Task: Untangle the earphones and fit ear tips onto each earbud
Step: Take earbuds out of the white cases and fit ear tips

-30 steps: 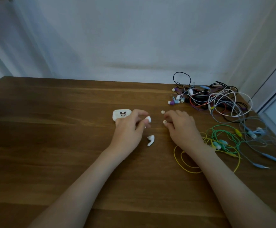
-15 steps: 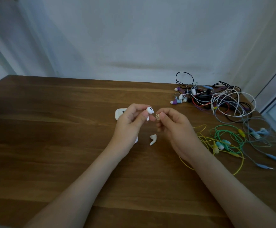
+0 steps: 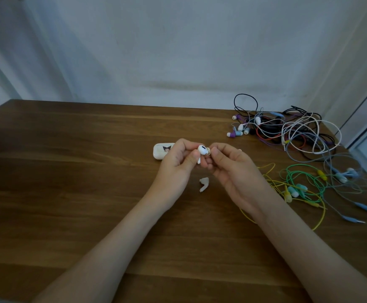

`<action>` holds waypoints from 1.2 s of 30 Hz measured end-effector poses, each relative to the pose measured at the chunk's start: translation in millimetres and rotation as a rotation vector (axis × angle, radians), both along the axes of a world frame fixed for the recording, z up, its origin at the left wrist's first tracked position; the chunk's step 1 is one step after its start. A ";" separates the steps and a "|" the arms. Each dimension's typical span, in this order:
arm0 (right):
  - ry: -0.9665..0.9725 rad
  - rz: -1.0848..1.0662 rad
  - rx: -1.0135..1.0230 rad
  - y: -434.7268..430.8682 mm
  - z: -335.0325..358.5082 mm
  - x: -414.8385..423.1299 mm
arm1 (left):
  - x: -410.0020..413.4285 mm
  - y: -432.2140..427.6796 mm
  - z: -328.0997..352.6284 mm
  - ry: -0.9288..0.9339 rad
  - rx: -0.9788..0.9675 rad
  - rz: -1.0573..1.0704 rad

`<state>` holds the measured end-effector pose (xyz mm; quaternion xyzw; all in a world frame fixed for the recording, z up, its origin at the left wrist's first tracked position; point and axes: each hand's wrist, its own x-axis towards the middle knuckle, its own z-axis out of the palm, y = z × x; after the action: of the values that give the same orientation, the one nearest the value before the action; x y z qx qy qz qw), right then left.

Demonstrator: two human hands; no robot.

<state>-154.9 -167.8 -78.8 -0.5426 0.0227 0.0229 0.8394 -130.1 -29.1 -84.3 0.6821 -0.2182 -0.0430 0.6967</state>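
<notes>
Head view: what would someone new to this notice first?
Two hands sit close together over the wooden table: the left hand holds a white earbud, the right hand pinches a small ear tip right beside it. A tangle of coloured earphone cables sprawls at the far right, and a second earbud lies between the hands.
</notes>
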 end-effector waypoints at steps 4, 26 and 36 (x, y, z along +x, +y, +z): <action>-0.007 0.003 -0.064 -1.2 -1.1 -0.6 | -0.3 -0.3 -1.1 0.004 0.016 0.012; -0.016 0.028 -0.079 3.2 -6.5 0.8 | 4.5 0.9 -6.5 0.020 0.128 0.107; 0.093 0.165 0.217 1.2 -9.9 6.3 | 5.6 0.1 -4.3 0.059 0.028 0.001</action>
<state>-148.7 -166.6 -88.7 -0.4468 0.0144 0.1191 0.8865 -124.5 -29.0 -88.6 0.6905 -0.1965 -0.0656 0.6931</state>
